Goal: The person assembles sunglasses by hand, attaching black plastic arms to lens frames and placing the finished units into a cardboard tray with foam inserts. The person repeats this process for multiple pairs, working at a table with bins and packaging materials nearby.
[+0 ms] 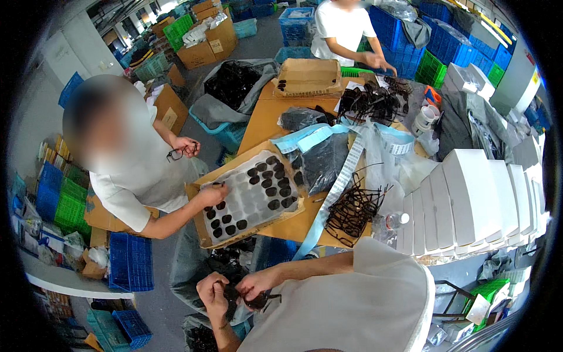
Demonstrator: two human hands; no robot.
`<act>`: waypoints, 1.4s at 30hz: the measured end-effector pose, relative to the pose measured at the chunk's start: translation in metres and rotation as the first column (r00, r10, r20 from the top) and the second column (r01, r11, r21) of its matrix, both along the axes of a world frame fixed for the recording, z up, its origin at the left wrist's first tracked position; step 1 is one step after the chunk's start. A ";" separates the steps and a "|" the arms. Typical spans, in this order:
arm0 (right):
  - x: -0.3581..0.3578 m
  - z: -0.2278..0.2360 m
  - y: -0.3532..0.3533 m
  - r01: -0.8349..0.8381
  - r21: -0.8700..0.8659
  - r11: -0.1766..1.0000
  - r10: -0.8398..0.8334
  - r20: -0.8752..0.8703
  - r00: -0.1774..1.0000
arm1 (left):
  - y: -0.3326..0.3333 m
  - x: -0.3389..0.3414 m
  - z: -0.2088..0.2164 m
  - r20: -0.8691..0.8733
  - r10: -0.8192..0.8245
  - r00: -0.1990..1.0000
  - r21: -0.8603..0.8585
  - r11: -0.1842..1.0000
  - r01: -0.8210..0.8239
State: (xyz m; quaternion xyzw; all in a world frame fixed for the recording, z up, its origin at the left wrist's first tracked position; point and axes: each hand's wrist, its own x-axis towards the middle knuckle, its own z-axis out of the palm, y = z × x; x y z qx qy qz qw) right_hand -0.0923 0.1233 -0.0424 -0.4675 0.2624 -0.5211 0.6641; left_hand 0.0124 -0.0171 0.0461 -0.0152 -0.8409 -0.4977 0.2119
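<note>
Low in the view, my left hand point(212, 296) and my right hand point(258, 284) are close together, fingers curled round a pair of dark sunglasses point(255, 302). One thin temple sticks out past my right hand; the fingers hide part of the frame. Just beyond my hands, a grey-lined bin point(187, 267) holds a heap of dark eyewear. On the table past it lies a cardboard tray point(196, 220) with rows of dark lenses point(273, 204) on a pale sheet. A tangle of dark glasses frames point(353, 212) sits right of the tray.
A co-worker point(135, 170) at the left reaches into the tray and holds glasses; another point(343, 35) stands at the far side. White boxes point(469, 196), a plastic bottle point(392, 223), blue label strips point(337, 190) and plastic bags crowd the right. Blue crates point(130, 261) stand on the floor.
</note>
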 end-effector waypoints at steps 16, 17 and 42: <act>-0.040 -0.034 0.049 0.832 0.214 0.512 -0.792 -0.257 0.554 | 0.095 -0.078 -0.088 0.309 0.176 0.935 0.248 0.934 -0.258; -0.048 -0.028 0.051 0.825 0.203 0.528 -0.791 -0.236 0.564 | 0.093 -0.082 -0.110 0.242 0.236 0.941 0.247 0.923 -0.295; -0.265 -0.149 -0.120 0.955 -0.017 0.297 -0.630 -0.755 0.182 | 0.041 -0.011 -0.119 0.442 0.462 0.769 0.886 -0.095 -0.453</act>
